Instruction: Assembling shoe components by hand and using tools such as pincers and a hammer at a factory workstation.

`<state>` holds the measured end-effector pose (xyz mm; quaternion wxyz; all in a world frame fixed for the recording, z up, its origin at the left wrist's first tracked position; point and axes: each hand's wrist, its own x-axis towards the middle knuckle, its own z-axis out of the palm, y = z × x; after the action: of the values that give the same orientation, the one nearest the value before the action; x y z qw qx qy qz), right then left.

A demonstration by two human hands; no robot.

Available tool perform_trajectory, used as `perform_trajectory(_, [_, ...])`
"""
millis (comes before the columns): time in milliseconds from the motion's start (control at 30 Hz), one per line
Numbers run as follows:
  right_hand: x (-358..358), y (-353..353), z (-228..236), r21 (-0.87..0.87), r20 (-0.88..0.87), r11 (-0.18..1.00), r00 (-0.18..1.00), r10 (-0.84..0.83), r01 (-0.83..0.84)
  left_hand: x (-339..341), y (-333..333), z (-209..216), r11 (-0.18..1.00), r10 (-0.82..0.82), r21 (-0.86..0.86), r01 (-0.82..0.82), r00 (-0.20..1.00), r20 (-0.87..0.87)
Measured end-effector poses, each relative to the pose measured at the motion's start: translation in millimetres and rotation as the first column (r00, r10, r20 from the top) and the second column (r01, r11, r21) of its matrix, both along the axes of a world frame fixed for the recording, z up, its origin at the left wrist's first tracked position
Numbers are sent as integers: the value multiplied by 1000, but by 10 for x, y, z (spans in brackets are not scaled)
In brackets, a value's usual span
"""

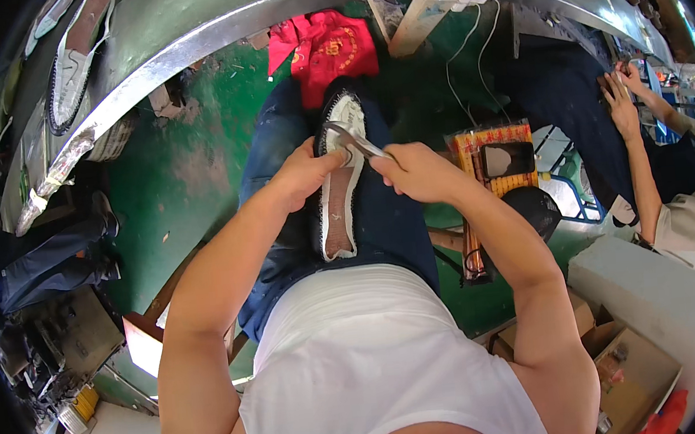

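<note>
An unfinished shoe (337, 214) lies lengthwise on my lap, bottom side up, its toe pointing away from me. It has a brown middle, a pale folded rim and dark stitching along the edge. My left hand (306, 171) grips its left side near the forepart, thumb on the pale rim. In my right hand (418, 169) is a metal tool with a curved head, apparently pincers (357, 142). The tool's head rests on or just above the forepart; whether its jaws grip the material I cannot tell.
A metal-edged bench (208, 43) curves across the far side, with another shoe (75, 75) on its left. Beyond my knees lies a red cloth (333, 49). A phone (508, 159) rests on a beaded seat mat (473, 144) at right. Another person's hands (623, 102) show far right.
</note>
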<state>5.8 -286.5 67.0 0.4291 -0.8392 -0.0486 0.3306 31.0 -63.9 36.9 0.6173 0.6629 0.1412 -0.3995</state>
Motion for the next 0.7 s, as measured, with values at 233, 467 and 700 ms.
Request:
perform_trajectory(233, [-601,-128,-73,-62,367,961,889,274,-270,103,87,-144,987,8,-159,-28,992,-123])
perform_trajectory(467, [-844,-2,65,-248,114,948,966,231,-197,-44,48,-180,991,-61,-121,54,997,-53])
perform_trajectory(700, [-788,-78,15,-211,-20,953,976,218,-217,-384,203,-291,967,-89,-212,140,969,230])
